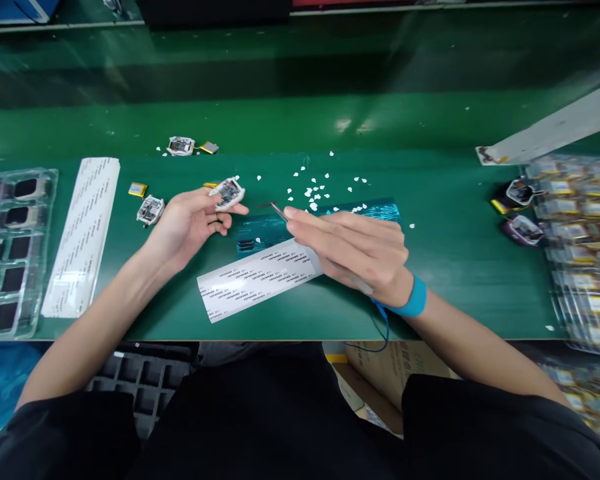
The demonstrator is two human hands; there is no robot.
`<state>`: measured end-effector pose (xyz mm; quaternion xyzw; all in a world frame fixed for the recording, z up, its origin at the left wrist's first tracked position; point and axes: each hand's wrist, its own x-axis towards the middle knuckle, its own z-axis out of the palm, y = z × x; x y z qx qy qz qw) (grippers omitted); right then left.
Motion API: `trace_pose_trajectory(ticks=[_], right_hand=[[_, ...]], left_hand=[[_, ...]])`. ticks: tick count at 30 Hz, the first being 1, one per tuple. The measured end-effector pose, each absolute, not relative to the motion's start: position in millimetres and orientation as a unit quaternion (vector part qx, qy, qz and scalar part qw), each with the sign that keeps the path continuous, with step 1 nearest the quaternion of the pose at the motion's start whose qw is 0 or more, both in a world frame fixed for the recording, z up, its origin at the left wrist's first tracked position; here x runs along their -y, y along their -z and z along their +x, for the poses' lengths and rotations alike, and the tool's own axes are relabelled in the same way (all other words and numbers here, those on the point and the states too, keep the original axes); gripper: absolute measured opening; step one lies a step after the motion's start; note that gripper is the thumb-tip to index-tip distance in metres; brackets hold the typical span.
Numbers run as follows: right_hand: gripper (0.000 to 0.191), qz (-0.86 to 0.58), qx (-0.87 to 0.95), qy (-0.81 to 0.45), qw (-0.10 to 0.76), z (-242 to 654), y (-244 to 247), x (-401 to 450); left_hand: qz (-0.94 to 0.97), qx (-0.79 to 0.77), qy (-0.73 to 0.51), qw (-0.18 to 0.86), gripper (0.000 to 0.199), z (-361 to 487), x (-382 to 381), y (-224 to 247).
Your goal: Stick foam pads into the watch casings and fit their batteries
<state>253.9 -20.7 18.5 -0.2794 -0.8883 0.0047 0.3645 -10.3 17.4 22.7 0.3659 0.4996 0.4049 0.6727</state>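
Observation:
My left hand [193,217] grips a small white device housing [229,194] between thumb and fingers, its circuit board facing up. A yellow edge, perhaps of a battery, shows behind it. In my right hand [350,250] is a pair of tweezers [280,212], pointing left towards the housing but apart from it. Something small and dark is at their tip; I cannot tell what. Under the right hand lies a white printed sheet [255,280], partly hidden, beside a shiny blue-green film strip [267,230]. Small white stickers or tabs [309,192] are scattered beyond.
More open housings [151,210] with yellow batteries [137,189] lie left. A stack of printed sheets [83,233] and a clear tray of parts [45,253] stand further left. Trays of batteries [587,253] are stacked right, near dark and purple housings [525,229]. A blue wrist strap [416,298] trails a cord.

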Motion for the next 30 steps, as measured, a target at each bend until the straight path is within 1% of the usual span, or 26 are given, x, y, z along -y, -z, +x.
trace_pose_trajectory(ticks=[2, 6, 13, 21, 26, 30], right_hand=[[0.042, -0.261, 0.903, 0.004, 0.342, 253, -23, 25], [0.032, -0.215, 0.917, 0.054, 0.332, 249, -24, 27], [0.020, -0.205, 0.912, 0.096, 0.341, 243, -21, 24], [0.017, -0.200, 0.922, 0.067, 0.324, 240, -19, 24], [0.022, -0.181, 0.937, 0.065, 0.292, 243, -20, 25], [0.021, -0.186, 0.939, 0.055, 0.285, 243, -21, 26]], left_hand=[[0.383, -0.502, -0.399, 0.665, 0.007, -3, -11, -20], [0.377, -0.507, -0.440, 0.638, 0.005, 6, -1, -18], [0.331, -0.517, -0.462, 0.640, 0.020, 15, 9, -21], [0.320, -0.509, -0.453, 0.658, 0.032, 20, 19, -21], [0.314, -0.523, -0.455, 0.649, 0.030, 20, 21, -23], [0.320, -0.530, -0.453, 0.641, 0.029, 20, 22, -23]])
